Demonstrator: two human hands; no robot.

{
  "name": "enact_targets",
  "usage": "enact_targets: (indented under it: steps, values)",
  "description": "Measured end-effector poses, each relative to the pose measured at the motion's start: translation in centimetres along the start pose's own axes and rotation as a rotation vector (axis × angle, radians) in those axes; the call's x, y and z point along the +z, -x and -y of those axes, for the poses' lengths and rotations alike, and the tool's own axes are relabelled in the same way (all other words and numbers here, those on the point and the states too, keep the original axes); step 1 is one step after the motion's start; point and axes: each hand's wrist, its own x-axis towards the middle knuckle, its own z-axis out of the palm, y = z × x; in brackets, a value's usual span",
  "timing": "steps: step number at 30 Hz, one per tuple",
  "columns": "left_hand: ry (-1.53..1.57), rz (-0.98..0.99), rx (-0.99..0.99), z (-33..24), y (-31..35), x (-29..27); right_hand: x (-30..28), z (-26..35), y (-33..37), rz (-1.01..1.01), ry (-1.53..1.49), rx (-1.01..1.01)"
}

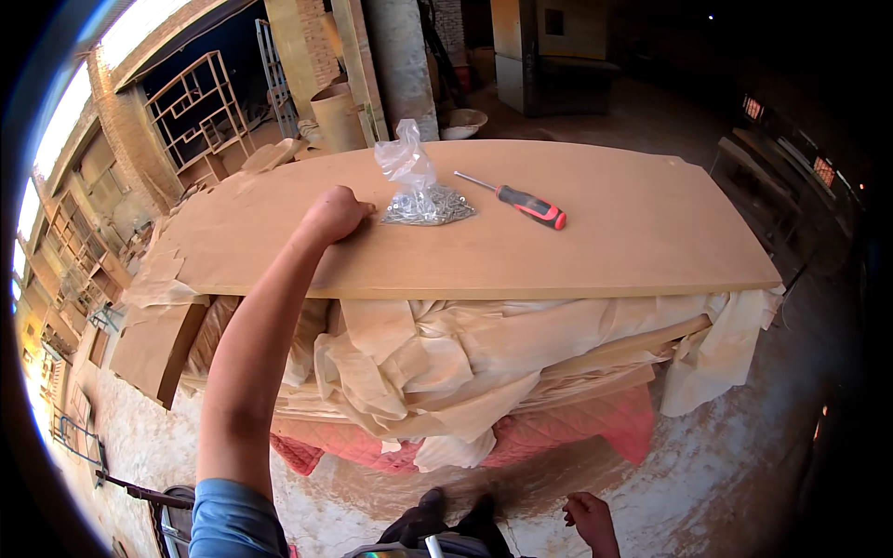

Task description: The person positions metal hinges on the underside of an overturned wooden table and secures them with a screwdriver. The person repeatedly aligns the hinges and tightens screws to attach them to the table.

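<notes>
My left hand [337, 216] rests on a wide brown board [605, 246], its fingers curled in and the tips pointing at a clear plastic bag. Whether anything small is pinched there, I cannot see. The bag [423, 200] stands just right of that hand, its top bunched up and its bottom full of small silvery screws or similar hardware. A screwdriver [530, 205] with a red and black handle lies further right, shaft toward the bag. Low at the right, away from the board, hangs my right hand [591, 521], with fingers curled together; their contents are hidden.
Beneath the board is a stack with crumpled tan paper [446, 358] and a red quilted cloth [558, 423]. A brown panel end [153, 353] juts out at the left. Behind stand a tall bin [338, 118], a pale basin [463, 123] and a metal frame [200, 112].
</notes>
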Motion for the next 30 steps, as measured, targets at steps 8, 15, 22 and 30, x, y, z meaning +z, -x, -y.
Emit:
enact_targets:
  steps: [8,15,22,30]
  values:
    - [-0.13,0.053,0.06,-1.3,-0.8,0.7,-1.6,20.4,3.6,0.035,0.197,-0.684]
    - [-0.037,-0.082,0.159,0.4,-0.1,0.3,1.6,37.5,-3.6,-0.214,0.455,-1.04]
    - [-0.111,0.013,0.085,-0.8,1.8,-0.9,5.9,45.6,-10.2,-0.387,0.899,-1.136]
    - [-0.051,0.002,0.005,-1.6,1.9,0.2,9.7,47.7,-13.0,-0.395,1.166,-0.959]
